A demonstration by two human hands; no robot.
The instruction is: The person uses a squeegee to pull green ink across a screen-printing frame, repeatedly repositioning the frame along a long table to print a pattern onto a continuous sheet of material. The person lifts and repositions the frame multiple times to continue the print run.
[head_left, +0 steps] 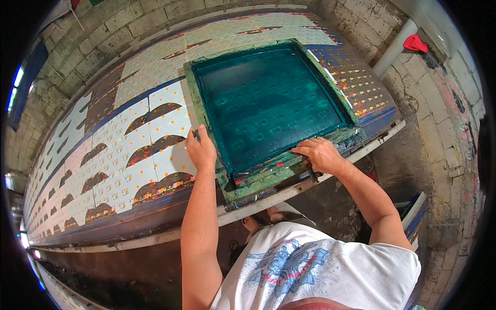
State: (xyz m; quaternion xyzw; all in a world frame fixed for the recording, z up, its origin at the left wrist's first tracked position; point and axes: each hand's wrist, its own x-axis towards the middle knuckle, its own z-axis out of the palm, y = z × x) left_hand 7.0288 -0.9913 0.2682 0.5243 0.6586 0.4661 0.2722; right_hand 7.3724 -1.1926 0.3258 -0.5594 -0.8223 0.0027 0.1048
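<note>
Teal ink coats the mesh of a wooden printing frame [268, 103] lying flat on patterned cloth [129, 150] along a long bench [155, 227]. The left hand [200, 150] has its fingers clenched on the frame's left rail; the right hand [321, 154] presses curled fingers on the near rail. Keeping both grips level and the corners square to the printed arches looks key to a clean placement. Rough stone walls [439, 129] flank the bench; a white pipe [395, 46] stands at right.
</note>
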